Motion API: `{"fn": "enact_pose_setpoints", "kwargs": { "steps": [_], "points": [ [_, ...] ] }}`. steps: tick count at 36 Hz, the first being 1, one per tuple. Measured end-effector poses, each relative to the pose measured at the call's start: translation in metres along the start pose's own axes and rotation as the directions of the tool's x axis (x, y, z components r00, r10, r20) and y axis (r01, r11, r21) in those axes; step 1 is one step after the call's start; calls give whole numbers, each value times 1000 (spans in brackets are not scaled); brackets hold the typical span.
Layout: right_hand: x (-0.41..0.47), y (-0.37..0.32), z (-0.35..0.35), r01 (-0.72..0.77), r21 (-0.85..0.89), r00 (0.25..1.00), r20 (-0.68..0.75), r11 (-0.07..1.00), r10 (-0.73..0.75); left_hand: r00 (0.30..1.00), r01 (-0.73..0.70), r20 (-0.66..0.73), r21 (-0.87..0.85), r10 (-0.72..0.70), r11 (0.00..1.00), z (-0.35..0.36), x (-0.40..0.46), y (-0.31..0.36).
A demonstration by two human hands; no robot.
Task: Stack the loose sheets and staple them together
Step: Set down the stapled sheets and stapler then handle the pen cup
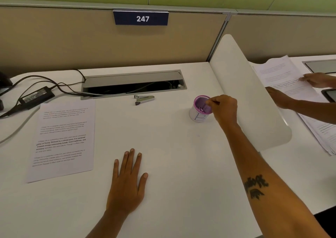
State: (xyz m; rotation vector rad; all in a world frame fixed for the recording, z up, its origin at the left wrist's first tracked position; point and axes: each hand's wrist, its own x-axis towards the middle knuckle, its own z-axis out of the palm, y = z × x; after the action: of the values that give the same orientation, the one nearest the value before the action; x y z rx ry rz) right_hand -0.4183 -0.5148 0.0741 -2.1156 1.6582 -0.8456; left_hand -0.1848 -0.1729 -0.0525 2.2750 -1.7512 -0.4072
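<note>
Both hands mine: left hand (pixel 128 180) flat and relaxed on the white desk (pixel 172 156); right hand (pixel 222 108) pinching into one purple mesh cup (pixel 200 110). One printed white sheet (pixel 63 139) lies left of my left hand, one small silver stapler (pixel 144 99) beyond it.

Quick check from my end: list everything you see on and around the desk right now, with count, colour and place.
printed sheet: one, white with black text, left on the desk
stapler: one, silver and dark, mid-desk just before the cable tray
cable tray: one, grey, lid open, set into the desk at the back
power adapter: one, black, far left, cables trailing
mesh cup: one, purple rim, white paper wrap, right of centre
number plate: one, dark blue, reads 247, on the partition
divider: one, white, right edge of the desk
paper pile: several white sheets, neighbouring desk, handled by another person's hands
left hand: flat on the desk, near centre
right hand: fingertips pinching at the cup's rim
</note>
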Motion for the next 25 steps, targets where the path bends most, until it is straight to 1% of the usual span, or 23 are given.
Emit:
{"fn": "enact_pose_setpoints", "kwargs": {
  "steps": [5, 14, 18, 21, 25],
  "points": [
    [5, -2, -3, 46, -54, 998, 33, 997, -44, 1000, 2, -2, -10, -2, 1000, 1, 0, 0],
    [4, -4, -5, 53, -41, 997, 60, 998, -51, 1000, -1, -9, -10, 1, 1000, 0, 1, 0],
    [5, -3, -4, 110, -90, 992, 65, 990, -104, 1000, -3, -8, -13, 3, 1000, 1, 0, 0],
    [8, -1, -3, 117, -118, 991, 78, 986, -108, 1000, -1, -8, -7, 1, 1000, 1, 1, -1],
    [8, 0, -3, 89, -59, 995, 55, 994, -86, 1000, 1, -7, -7, -1, 1000, 1, 1, 0]
  ]
}}
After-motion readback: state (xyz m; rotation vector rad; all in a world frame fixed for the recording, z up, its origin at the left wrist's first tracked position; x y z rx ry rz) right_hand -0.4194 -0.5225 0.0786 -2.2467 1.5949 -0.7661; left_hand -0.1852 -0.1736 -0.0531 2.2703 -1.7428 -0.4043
